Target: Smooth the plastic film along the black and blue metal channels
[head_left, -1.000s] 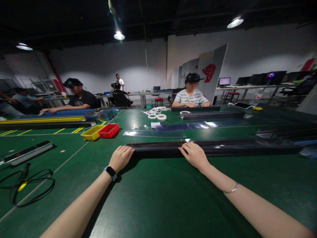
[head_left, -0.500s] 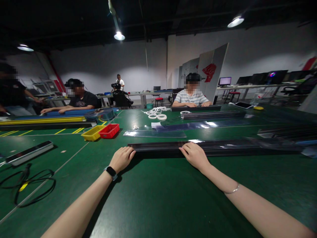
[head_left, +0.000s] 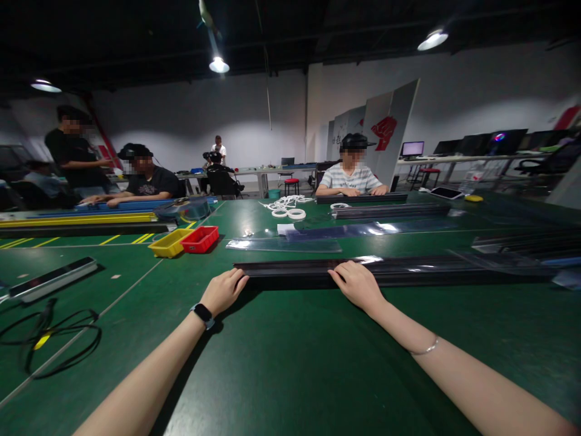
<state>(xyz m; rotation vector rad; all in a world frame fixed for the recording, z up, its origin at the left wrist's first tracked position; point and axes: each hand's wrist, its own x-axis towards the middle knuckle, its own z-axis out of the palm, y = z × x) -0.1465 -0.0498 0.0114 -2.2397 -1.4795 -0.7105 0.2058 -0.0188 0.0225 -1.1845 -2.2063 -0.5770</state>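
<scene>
A long black rail [head_left: 290,274] lies across the green table [head_left: 290,363] in front of me, its right part covered by a clear plastic sleeve [head_left: 431,261]. My left hand [head_left: 223,290], with a dark watch on the wrist, rests at the rail's left end, fingers curled against its near edge. Further along, my right hand [head_left: 357,283] lies on top of the rail, fingers bent over it beside the start of the sleeve. Both hands touch the rail.
A yellow bin [head_left: 170,243] and a red bin [head_left: 200,239] sit at the left. Clear sleeves [head_left: 284,244], white rings [head_left: 288,212] and more black rails [head_left: 390,211] lie beyond. A black cable loop [head_left: 49,336] and a grey bar [head_left: 49,278] are at the far left. Seated people work opposite.
My hands and the rail have barely shifted. At the far left a person in black has walked into view and now stands behind the seated worker.
</scene>
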